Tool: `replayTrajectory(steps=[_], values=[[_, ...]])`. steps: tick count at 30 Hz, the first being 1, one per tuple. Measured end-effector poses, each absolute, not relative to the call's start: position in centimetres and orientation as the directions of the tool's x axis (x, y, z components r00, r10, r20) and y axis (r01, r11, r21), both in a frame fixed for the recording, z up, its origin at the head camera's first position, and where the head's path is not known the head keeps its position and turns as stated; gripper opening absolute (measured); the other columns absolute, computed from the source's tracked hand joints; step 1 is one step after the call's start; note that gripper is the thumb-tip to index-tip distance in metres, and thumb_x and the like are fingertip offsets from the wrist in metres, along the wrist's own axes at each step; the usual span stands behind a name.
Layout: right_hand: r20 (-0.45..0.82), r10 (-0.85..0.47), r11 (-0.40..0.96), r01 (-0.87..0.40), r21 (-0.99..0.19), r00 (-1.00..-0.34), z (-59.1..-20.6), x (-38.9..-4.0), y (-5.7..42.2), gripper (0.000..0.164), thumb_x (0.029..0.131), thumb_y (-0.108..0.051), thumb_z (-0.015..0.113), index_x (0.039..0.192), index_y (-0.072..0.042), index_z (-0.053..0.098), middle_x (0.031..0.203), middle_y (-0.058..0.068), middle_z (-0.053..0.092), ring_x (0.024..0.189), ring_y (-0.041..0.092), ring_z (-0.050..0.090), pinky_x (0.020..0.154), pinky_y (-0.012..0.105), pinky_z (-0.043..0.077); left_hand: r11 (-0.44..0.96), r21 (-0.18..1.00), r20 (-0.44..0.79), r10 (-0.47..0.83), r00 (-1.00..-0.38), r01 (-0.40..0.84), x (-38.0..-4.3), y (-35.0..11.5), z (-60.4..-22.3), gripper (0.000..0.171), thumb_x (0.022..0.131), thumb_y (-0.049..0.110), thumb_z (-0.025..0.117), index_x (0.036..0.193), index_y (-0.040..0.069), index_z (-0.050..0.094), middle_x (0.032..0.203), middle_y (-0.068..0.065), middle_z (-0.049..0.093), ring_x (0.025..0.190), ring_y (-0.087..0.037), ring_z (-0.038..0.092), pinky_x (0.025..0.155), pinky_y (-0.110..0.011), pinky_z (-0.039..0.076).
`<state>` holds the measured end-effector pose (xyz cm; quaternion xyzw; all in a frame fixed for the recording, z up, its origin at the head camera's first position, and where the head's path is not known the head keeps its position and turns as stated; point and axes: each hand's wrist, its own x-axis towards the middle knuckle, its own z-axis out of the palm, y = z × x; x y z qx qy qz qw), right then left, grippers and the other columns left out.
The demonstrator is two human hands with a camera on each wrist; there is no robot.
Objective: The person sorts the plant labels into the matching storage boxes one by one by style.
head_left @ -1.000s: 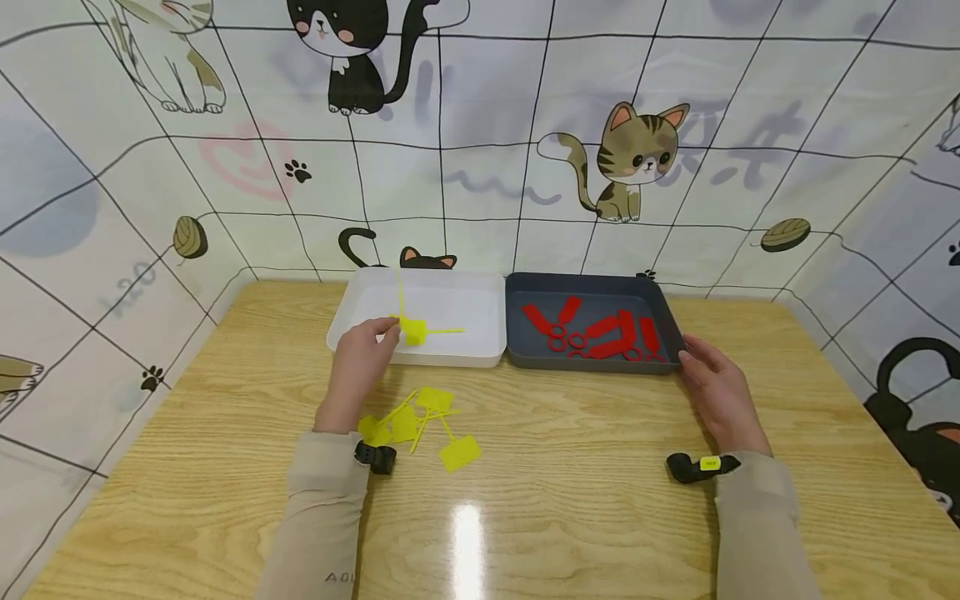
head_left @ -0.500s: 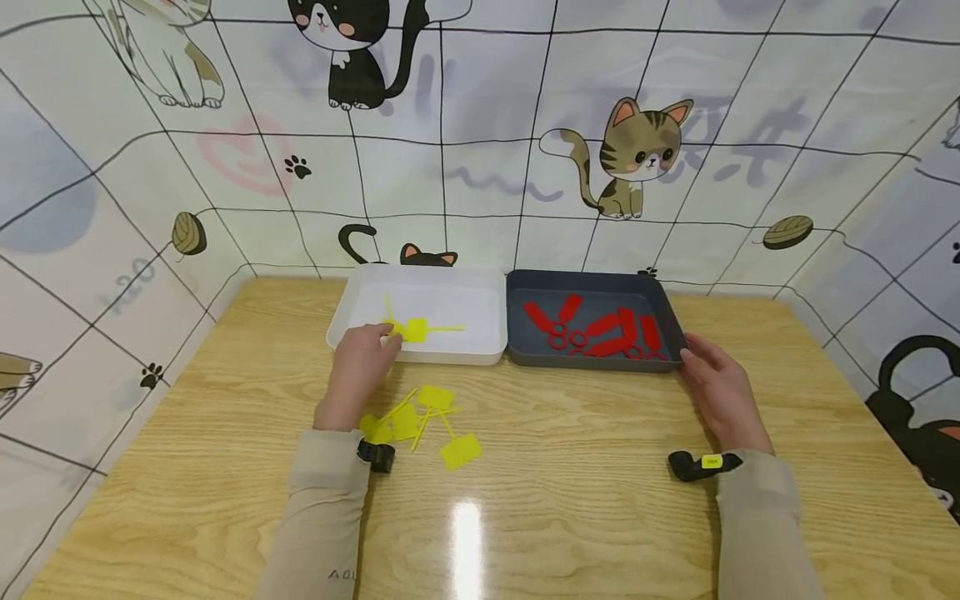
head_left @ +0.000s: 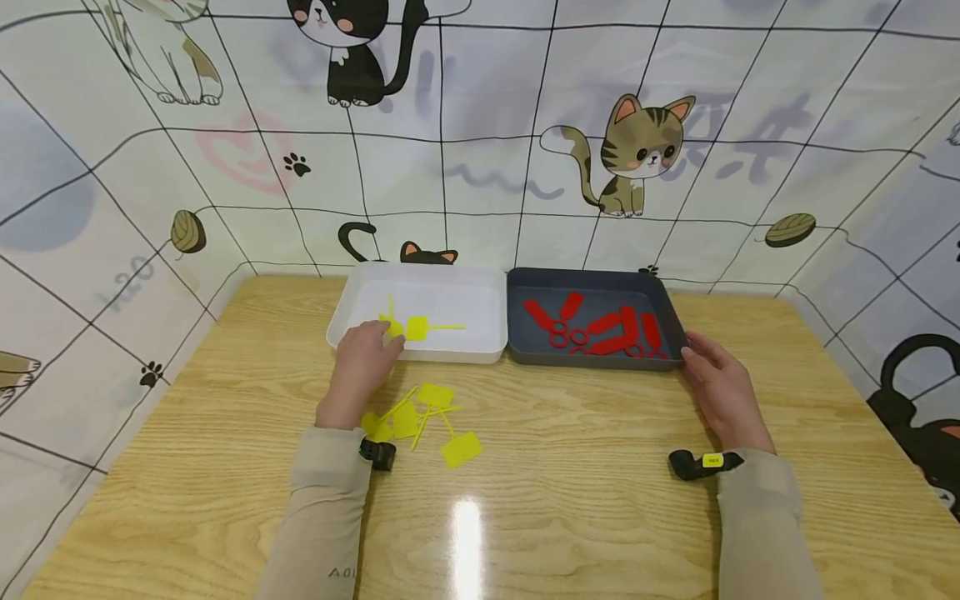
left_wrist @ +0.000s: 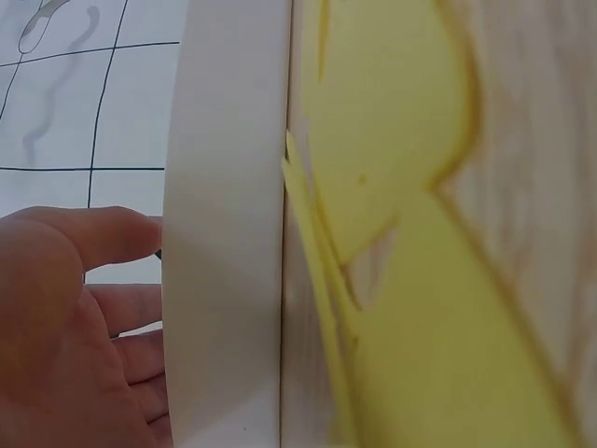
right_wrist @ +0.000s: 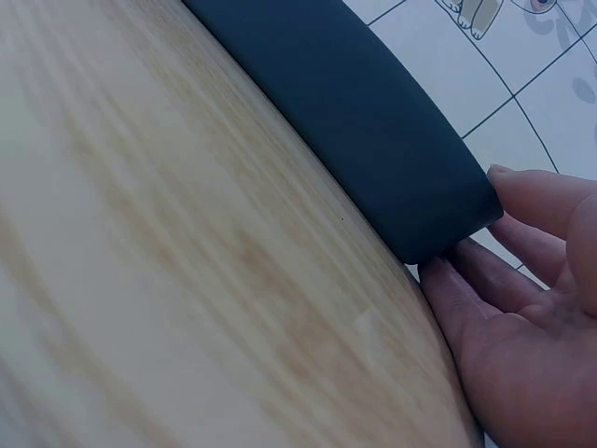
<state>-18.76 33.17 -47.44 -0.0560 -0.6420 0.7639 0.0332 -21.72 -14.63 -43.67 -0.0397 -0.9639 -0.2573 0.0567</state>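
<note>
My left hand (head_left: 362,358) reaches over the front rim of the white tray (head_left: 465,287), fingertips right at a yellow label with a thin stem (head_left: 393,329) lying inside. Thumb and fingers are apart, and the left wrist view hides their tips behind the tray wall (left_wrist: 229,224). To the right of that label lies another yellow stemmed label (head_left: 417,328). At the right front corner of the dark grey tray (head_left: 592,285), my right hand (head_left: 718,392) holds the edge, thumb and fingers against its wall (right_wrist: 373,131). Several flat red tags (head_left: 603,323) with rings lie in that tray.
A loose pile of yellow labels (head_left: 405,421) lies on the wooden table (head_left: 570,492) in front of the white tray, close by the left wrist. Both trays stand side by side against a cloth backdrop (head_left: 480,175) printed with cats.
My left fingers have lowered the yellow label into the white tray and let it go; its stem, raised before, now lies lower. My right hand stays at the dark tray's corner.
</note>
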Motion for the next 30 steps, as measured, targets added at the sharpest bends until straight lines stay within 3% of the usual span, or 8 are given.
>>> replayTrajectory(steps=[8,16,22,30], values=[[-0.041,0.124,-0.216,0.014,-0.976,-0.991,-47.52,-18.78,33.32,0.060,0.089,-0.014,0.054,0.140,-0.003,0.024,0.132,0.008,0.031,0.124,0.016,0.032,0.100,0.022,0.028,0.885,0.461,0.093,0.035,-0.995,0.074,-21.65,-14.37,-43.33,0.042,0.090,0.028,0.050,0.118,-0.002,0.056,0.125,-0.022,0.048,0.116,-0.039,0.039,0.097,-0.050,0.030],[-0.019,0.121,-0.253,-0.012,-0.968,-0.992,-47.52,-18.81,33.19,0.059,0.089,-0.012,0.054,0.139,-0.001,0.026,0.128,0.006,0.035,0.122,0.017,0.033,0.101,0.024,0.025,0.886,0.460,0.086,0.026,-0.996,0.063,-21.71,-14.43,-43.45,0.043,0.089,0.029,0.051,0.120,-0.001,0.054,0.135,-0.025,0.035,0.123,-0.041,0.029,0.100,-0.052,0.022],[-0.017,0.124,-0.249,-0.014,-0.968,-0.992,-47.47,-18.83,33.12,0.058,0.089,-0.012,0.054,0.139,-0.001,0.027,0.128,0.006,0.035,0.123,0.018,0.032,0.103,0.027,0.022,0.879,0.471,0.095,0.038,-0.995,0.079,-21.78,-14.50,-43.46,0.041,0.089,0.029,0.053,0.120,0.003,0.055,0.133,-0.023,0.038,0.123,-0.039,0.030,0.101,-0.051,0.022],[-0.012,0.124,-0.248,-0.019,-0.969,-0.992,-47.48,-18.86,33.09,0.059,0.089,-0.011,0.053,0.139,0.000,0.025,0.129,0.007,0.034,0.123,0.016,0.033,0.100,0.021,0.028,0.820,0.542,0.159,0.114,-0.981,0.184,-21.77,-14.68,-43.20,0.036,0.087,0.024,0.056,0.117,0.003,0.058,0.125,-0.018,0.049,0.121,-0.036,0.034,0.101,-0.047,0.024]])
